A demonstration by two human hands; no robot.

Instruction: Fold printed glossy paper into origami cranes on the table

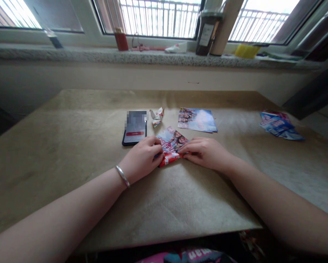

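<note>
A colourful printed sheet of paper (171, 143), partly folded, lies on the tan table (70, 146) between my hands. My left hand (142, 157) has its fingers curled and pressed on the paper's left edge; a silver bangle sits on that wrist. My right hand (204, 151) pinches the paper's right corner with closed fingers. A small folded paper figure (157, 116) rests just behind, beside a phone (135, 128) with a lit screen.
A flat printed sheet (196, 119) lies behind my right hand. More printed sheets (279, 126) sit at the table's right edge. The stone windowsill (98, 54) holds a red cup (121, 39), a dark container (206, 33) and a yellow object (246, 50).
</note>
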